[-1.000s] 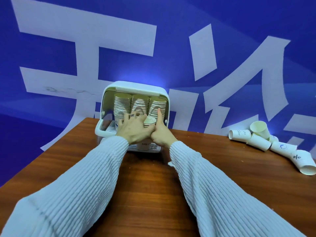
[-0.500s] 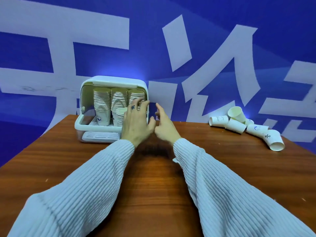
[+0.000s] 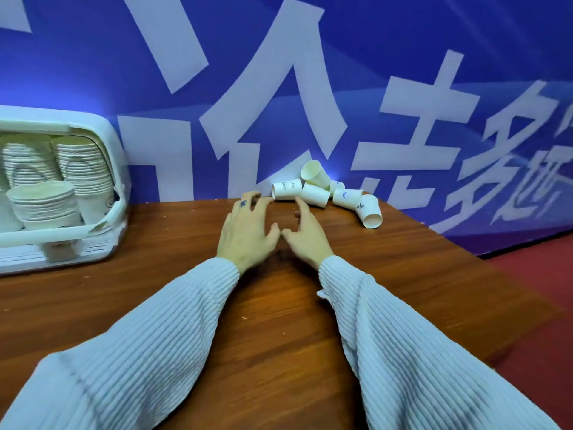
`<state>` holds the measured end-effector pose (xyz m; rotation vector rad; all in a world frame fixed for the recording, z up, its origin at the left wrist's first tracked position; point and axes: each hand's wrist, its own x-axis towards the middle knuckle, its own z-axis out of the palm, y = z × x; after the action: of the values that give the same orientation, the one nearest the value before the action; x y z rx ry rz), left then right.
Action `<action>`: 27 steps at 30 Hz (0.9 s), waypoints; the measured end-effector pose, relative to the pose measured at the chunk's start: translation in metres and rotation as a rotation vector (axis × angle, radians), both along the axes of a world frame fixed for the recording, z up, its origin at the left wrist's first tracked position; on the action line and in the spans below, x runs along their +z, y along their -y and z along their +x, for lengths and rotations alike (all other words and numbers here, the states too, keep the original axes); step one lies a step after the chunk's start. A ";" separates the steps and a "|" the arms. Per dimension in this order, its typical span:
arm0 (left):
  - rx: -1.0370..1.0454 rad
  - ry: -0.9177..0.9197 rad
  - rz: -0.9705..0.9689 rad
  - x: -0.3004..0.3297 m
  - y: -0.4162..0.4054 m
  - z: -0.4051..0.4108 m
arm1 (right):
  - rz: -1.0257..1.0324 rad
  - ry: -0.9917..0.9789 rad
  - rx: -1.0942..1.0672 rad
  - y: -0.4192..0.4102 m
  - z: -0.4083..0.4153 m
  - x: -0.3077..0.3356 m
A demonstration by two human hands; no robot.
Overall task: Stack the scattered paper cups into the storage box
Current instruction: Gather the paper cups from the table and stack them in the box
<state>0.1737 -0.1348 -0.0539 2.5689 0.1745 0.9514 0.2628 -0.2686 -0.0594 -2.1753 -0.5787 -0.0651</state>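
Most of the job looks done: storage box (image 3: 116, 169) at the table's far left already holds tall nested stacks plus a shorter stack (image 3: 43, 201) up front. Approx. six loose paper cups (image 3: 325, 192) lie tipped in a heap by the blue wall, far side of the table (image 3: 279, 321); a small one is half hidden, so the count's rough. Left hand (image 3: 245, 234) & right hand (image 3: 307, 238) hover side by side just short of the heap, fingers spread, holding nothing.
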 end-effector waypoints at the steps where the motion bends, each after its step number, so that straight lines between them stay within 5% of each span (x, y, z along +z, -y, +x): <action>1: -0.020 -0.004 -0.009 -0.003 0.008 0.008 | -0.014 0.016 -0.012 0.006 0.005 -0.001; 8: -0.106 -0.033 -0.068 -0.014 0.041 0.053 | 0.045 -0.001 -0.188 0.057 0.047 -0.010; 15: -0.121 -0.142 -0.222 -0.029 0.052 0.099 | 0.094 0.208 -0.540 0.087 0.090 -0.017; 21: -0.161 -0.119 -0.305 -0.032 0.082 0.155 | 0.092 0.257 -0.562 0.103 0.136 -0.018; 27: 0.062 -0.075 -0.137 -0.038 0.082 0.202 | 0.084 0.209 -0.602 0.107 0.177 -0.026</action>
<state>0.3754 -0.2167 -0.0917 2.4871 0.3307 0.8357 0.4402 -0.3758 -0.0850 -2.2017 -0.0128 -0.6321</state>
